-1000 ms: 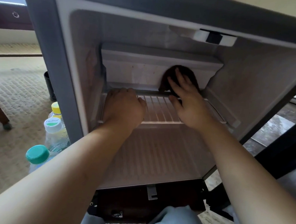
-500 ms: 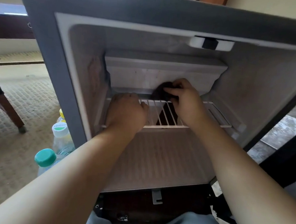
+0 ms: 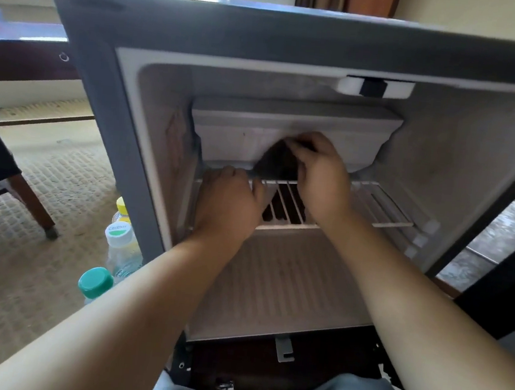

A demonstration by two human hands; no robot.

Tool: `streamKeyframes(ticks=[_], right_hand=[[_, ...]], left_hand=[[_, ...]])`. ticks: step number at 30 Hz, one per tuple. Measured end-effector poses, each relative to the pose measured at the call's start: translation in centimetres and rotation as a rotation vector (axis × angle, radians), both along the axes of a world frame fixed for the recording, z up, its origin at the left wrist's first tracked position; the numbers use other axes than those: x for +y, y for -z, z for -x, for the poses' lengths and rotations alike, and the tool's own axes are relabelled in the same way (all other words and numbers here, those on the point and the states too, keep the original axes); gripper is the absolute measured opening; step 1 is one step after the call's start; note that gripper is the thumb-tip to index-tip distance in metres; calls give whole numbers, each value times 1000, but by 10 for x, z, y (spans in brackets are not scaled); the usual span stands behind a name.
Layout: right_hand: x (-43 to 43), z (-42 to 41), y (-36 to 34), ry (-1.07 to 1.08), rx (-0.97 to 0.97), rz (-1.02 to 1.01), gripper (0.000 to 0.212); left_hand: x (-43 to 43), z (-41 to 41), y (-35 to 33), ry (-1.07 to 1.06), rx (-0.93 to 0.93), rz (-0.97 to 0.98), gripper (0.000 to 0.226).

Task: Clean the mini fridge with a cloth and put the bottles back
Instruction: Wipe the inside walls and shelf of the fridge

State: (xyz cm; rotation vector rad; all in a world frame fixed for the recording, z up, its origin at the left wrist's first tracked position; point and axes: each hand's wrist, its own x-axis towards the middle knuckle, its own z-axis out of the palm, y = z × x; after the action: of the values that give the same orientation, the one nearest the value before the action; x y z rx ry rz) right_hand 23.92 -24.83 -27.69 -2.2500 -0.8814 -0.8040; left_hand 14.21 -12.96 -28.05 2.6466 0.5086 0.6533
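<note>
Up goes the right hand (image 3: 322,179): its fingers have climbed from the shelf's edge onto the face of the freezer box (image 3: 243,137). They're pinching the top of the dark cloth (image 3: 276,163), which hangs below the fingertips and trails onto the wire shelf (image 3: 287,226) under the palm. Left hand (image 3: 228,206) stays planted on the shelf just left of that grip, knuckles up; whether it clutches the wires or only leans, I can't tell. The mini fridge (image 3: 103,85) stands open. Well left of and below the grip, three bottles (image 3: 118,235) stand on the carpet (image 3: 7,265) beside the fridge wall.
</note>
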Motion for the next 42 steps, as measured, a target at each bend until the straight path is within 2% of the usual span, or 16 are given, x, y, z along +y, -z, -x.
streamKeyframes(ticks=[1,3,5,7,10,11,13,18,20,24,26,29,34,36,39,42], right_hand=[[-1,2,-3,18,-92,-90,38],[0,3,-11,72,-143,-293,31],[6,2,-17,110,-145,-403,28],[14,3,-17,100,-101,-332,26],[20,4,-9,94,1,-103,22],[18,5,-7,99,14,-96,21],[10,3,-9,152,32,-166,22],[-5,-14,-18,320,148,-513,23],[14,-6,-20,250,126,-468,22],[79,23,-20,-56,15,-149,21],[85,22,-22,-106,-4,-116,20],[51,8,-26,-27,-4,-200,22],[-18,-14,-24,306,88,-300,27],[-14,-13,-21,311,120,-326,28],[23,4,-25,147,21,-249,26],[65,24,-23,-148,-102,-21,28]], left_hand=[[0,2,-1,-11,-24,9,53],[0,8,-2,-25,-22,-5,66],[-2,13,3,-52,-20,-27,61],[-3,16,7,-71,6,-98,58],[-4,14,9,-83,43,-150,58],[-4,14,9,-79,45,-145,59],[-4,16,7,-74,40,-174,59],[-3,16,8,-62,111,-196,47],[-3,14,10,-58,116,-200,49],[-1,13,11,-25,81,-195,46],[-1,14,14,-5,41,-204,47],[-3,19,16,-3,1,-197,61],[-3,37,28,85,-62,-329,56],[-5,46,36,106,-67,-353,56],[-7,60,51,146,-143,-409,51],[-6,72,65,151,-182,-454,59]])
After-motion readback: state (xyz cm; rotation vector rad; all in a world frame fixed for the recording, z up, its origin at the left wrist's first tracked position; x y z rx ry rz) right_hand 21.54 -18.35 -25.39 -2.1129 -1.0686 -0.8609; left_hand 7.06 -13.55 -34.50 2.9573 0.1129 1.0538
